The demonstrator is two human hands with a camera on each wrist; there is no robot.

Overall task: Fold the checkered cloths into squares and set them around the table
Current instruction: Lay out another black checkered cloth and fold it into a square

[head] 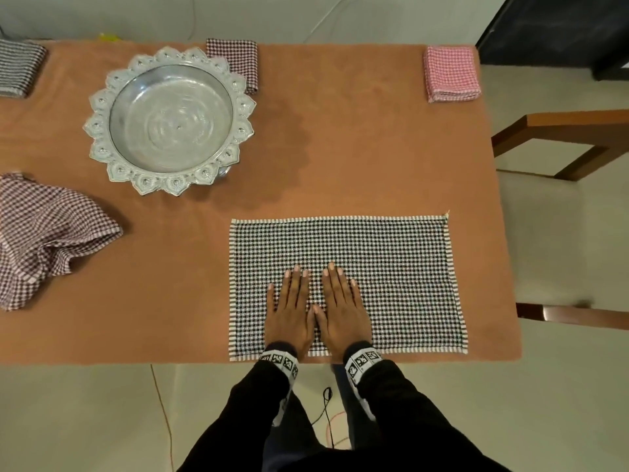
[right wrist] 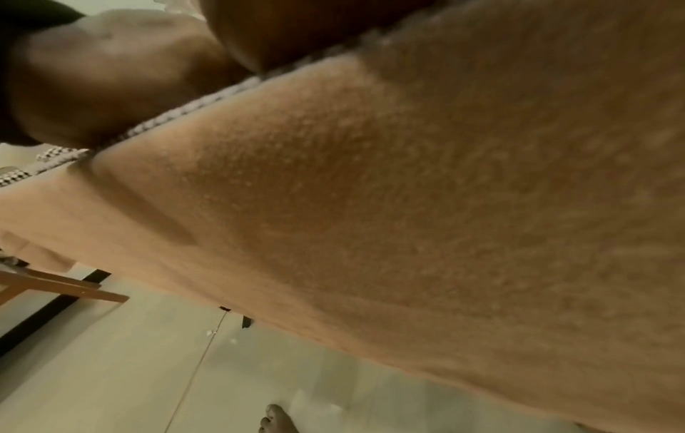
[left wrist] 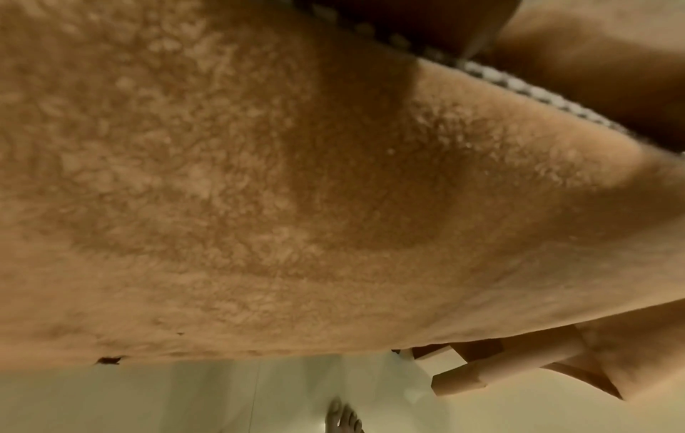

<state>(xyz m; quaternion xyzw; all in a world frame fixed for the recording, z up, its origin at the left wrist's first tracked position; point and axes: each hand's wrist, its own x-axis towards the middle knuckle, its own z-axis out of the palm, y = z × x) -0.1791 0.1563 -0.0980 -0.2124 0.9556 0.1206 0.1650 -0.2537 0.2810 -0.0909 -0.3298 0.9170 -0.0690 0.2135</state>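
Note:
A black-and-white checkered cloth (head: 391, 267) lies spread flat as a rectangle at the table's near right edge. Both hands press flat on its near left part, side by side with straight fingers: my left hand (head: 291, 301) and my right hand (head: 342, 298). A crumpled maroon checkered cloth (head: 44, 233) lies at the left. Folded squares sit at the far edge: a maroon one (head: 238, 59), a pink one (head: 451, 73) and a dark striped one (head: 17, 68). Both wrist views show mostly the tablecloth's hanging side, with only the cloth's striped edge (left wrist: 526, 88) (right wrist: 155, 129) visible.
An ornate silver pedestal bowl (head: 170, 120) stands at the far left, overlapping the folded maroon square. The orange fleece tablecloth (head: 357, 148) covers the table. A wooden chair (head: 578, 137) stands to the right. A thin cord (head: 163, 403) runs over the floor.

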